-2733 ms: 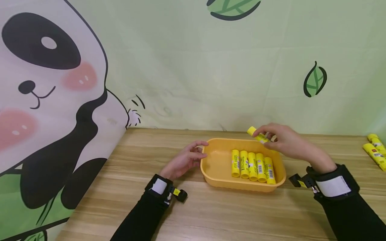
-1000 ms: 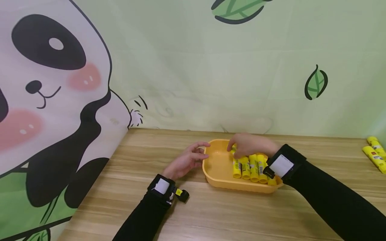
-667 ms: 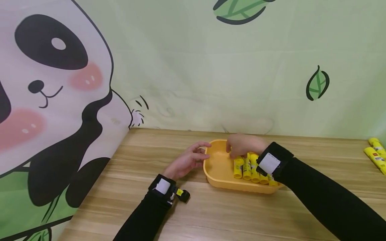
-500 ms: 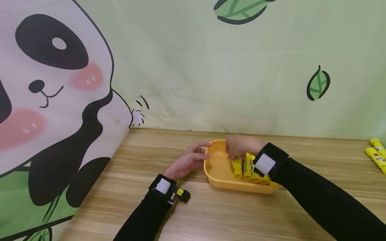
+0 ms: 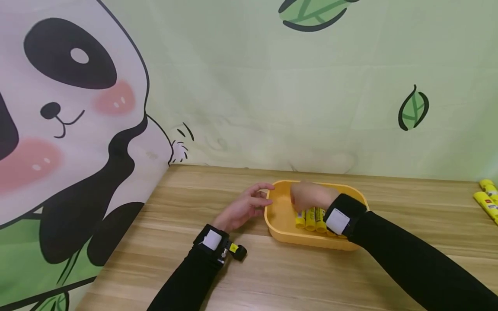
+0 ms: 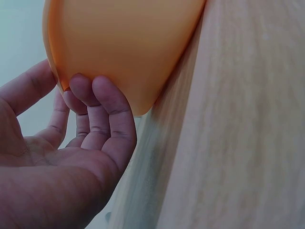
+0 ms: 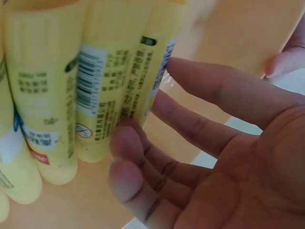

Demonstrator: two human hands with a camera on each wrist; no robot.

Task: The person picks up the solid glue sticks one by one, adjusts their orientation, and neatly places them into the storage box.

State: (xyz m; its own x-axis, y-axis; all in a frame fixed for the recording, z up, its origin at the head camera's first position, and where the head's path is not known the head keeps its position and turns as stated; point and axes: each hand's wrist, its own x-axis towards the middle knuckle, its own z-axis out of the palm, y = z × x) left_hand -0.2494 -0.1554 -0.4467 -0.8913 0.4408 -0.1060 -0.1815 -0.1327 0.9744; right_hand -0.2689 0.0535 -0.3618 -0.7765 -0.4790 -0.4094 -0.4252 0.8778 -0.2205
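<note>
A yellow-orange plastic tray (image 5: 280,219) stands on the wooden table, holding a row of yellow glue sticks (image 5: 310,221). My left hand (image 5: 245,208) grips the tray's left end. Its thumb and one finger reach the rim, while the other fingertips curl against the outer wall (image 6: 128,43). Inside the tray, my right hand (image 5: 313,196) reaches down over the glue sticks. In the right wrist view, its fingers (image 7: 205,90) hold the end glue stick (image 7: 159,52), which lies beside the others. My hand and wrist hide several sticks from the head view.
Two more yellow glue sticks (image 5: 487,204) lie at the table's far right edge. Behind the table (image 5: 272,276) hangs a pale green cloth (image 5: 241,86) printed with a panda and leaves. Each wrist wears a black strap with a small camera.
My right hand has carried a glue stick from above the tray's right rear rim to the left end of the row and lowered it there. My left hand has kept its place.
</note>
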